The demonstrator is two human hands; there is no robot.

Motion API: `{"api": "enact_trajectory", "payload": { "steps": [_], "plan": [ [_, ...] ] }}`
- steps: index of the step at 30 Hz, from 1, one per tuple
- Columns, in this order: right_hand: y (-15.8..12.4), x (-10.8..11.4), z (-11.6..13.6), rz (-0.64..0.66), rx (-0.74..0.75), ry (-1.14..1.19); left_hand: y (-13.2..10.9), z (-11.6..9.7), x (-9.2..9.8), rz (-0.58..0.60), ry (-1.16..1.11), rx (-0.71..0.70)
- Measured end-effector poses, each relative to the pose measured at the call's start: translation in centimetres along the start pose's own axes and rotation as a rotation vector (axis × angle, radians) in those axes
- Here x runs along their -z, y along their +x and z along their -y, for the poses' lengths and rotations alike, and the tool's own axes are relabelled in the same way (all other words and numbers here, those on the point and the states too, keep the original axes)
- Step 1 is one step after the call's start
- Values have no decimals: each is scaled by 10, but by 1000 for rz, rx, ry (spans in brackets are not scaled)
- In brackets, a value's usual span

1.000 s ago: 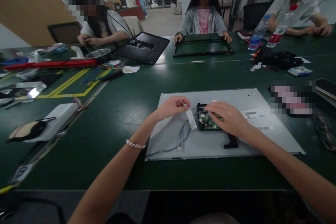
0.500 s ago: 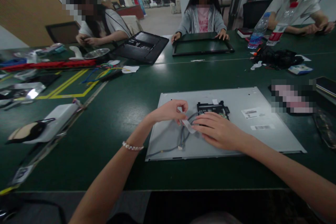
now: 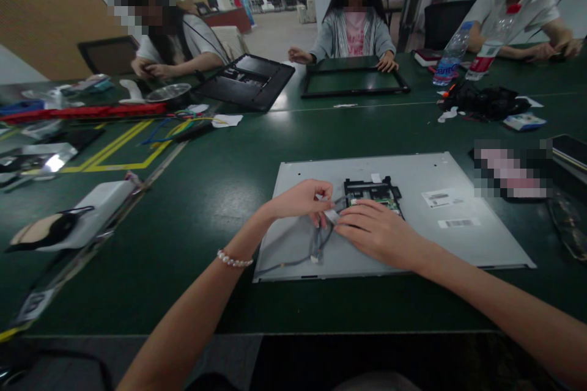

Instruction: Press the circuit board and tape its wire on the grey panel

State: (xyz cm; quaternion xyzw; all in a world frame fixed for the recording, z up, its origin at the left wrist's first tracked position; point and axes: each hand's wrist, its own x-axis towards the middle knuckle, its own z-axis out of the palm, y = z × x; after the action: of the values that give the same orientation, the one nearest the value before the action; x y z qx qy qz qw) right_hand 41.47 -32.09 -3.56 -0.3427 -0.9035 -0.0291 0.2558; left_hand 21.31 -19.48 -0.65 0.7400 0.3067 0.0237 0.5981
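Observation:
A silver display panel (image 3: 413, 195) lies flat before me, its labelled back facing up. My left hand (image 3: 308, 198) is above its left half, thumb and fingers pinched on one end of a white strip (image 3: 331, 215), perhaps tape or a flat ribbon cable. The fingertips of my right hand (image 3: 373, 229) meet at the strip's other end, with the thumb hidden beneath. Grey cables (image 3: 316, 238) run below the strip and over the panel, ending in a pale connector (image 3: 314, 258). Partly behind my right hand is a black bracket (image 3: 348, 185) with a green circuit board.
Across the table, a person's hands are at a black frame (image 3: 355, 92); a black back cover (image 3: 257, 88) lies beside it. Two bottles (image 3: 452, 55) and black cables (image 3: 481, 98) stand right. A pink-topped phone (image 3: 509, 174) and glasses (image 3: 568, 220) lie right of the panel.
My left hand has shifted slightly right and down toward my right hand, and less of the white strip shows. The person opposite has lifted one hand off the black frame.

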Motion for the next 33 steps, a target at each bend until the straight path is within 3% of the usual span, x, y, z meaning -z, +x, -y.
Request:
{"api": "enact_trajectory", "payload": {
  "steps": [10,14,23,28,33],
  "plan": [
    [1,-2,-2,-35,83,-33,-7,-3,8,109,85,-69],
    [2,0,4,-42,70,-12,-5,-3,7,50,158,-100],
    [4,1,4,-106,98,-82,-7,-9,-1,-10,80,-111],
    [3,0,4,-104,83,-1,-23,1,-8,-131,176,-108],
    [3,-5,5,-57,100,37,-40,14,-24,-360,277,-49]
  ]
}}
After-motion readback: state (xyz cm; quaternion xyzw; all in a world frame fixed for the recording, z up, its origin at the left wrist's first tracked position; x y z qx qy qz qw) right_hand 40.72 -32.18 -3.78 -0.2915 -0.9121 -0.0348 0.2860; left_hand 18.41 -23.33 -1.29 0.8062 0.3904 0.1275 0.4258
